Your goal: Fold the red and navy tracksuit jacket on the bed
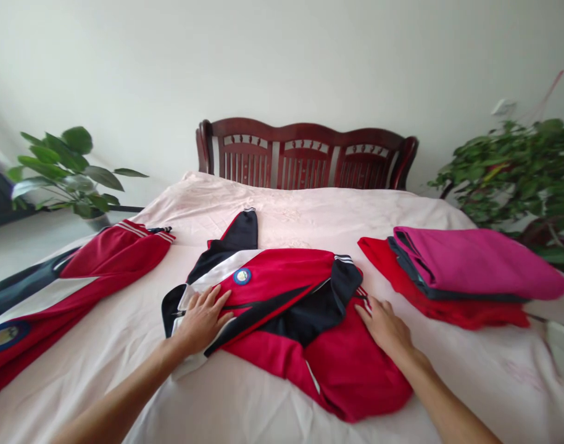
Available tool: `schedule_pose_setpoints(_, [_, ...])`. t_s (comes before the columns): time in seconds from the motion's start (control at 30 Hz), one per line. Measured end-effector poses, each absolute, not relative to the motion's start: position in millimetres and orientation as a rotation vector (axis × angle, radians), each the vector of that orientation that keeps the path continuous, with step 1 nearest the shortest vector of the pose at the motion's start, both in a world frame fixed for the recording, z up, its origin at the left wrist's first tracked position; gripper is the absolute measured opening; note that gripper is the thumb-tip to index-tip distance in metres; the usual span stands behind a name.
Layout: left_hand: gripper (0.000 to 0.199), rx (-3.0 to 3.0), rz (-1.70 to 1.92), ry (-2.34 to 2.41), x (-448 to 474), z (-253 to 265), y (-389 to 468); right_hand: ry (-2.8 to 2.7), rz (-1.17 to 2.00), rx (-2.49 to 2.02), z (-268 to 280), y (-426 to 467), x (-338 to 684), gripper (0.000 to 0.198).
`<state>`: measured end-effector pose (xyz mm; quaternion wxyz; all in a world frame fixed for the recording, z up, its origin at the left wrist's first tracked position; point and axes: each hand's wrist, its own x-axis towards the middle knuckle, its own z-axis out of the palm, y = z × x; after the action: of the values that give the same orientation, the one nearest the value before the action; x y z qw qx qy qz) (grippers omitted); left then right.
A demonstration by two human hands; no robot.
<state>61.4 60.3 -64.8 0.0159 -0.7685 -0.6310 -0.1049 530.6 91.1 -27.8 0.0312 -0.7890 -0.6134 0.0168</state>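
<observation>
Jacket (289, 265) lying on the pale pink sheet (286, 216), centre of the bed, collar end toward the left, body rumpled. Colours: crimson main panels, a white diagonal band, navy sections with thin red piping. Fabric smooth with a slight sheen, like knit sportswear; soft folds, rounded bulge at the near right. Round blue-rimmed badge (242, 275) on the red panel. One navy sleeve (328, 308) lies folded over the body, its cuff banded with white stripes; another navy sleeve end points toward the slatted, dark wooden headboard (305, 154). Left hand (203, 317) open, fingers spread over the jacket near the collar. Right hand (386, 327) at the jacket's right edge, fingers bent; cannot tell whether it pinches the cloth. Sheet faintly patterned, loosely creased.
</observation>
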Motion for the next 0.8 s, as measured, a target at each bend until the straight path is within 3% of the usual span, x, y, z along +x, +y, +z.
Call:
schedule_pose_setpoints(0.17, [0.060, -2.376, -0.274, -1.902, 55.8, -66.8, 55.1, -1.865, -0.178, -2.261, -24.7, 115.2, 562.3, 0.045])
schedule_pose_setpoints(0.43, [0.047, -2.386, -0.538, -1.827, 57.6, -60.3, 40.6, -1.816, -0.020, -2.307, -21.1, 108.4, 554.6, 0.030])
schedule_pose_setpoints(0.53, [0.039, -2.502, -0.667, -1.714, 67.3, -45.0, 25.9, -1.766, 0.062, -2.234, -6.0, 111.4, 535.4, 0.040])
schedule_pose_setpoints(0.67, [0.049, -2.625, -0.643, -1.712, 88.5, -30.2, 3.4, -1.637, 0.336, -2.181, -1.3, 130.1, 499.0, 0.067])
schedule_pose_setpoints(0.8, [0.049, -2.651, -0.711, -1.880, 89.4, -27.5, -6.7, -1.476, 0.569, -2.091, -10.2, 143.7, 470.0, 0.053])
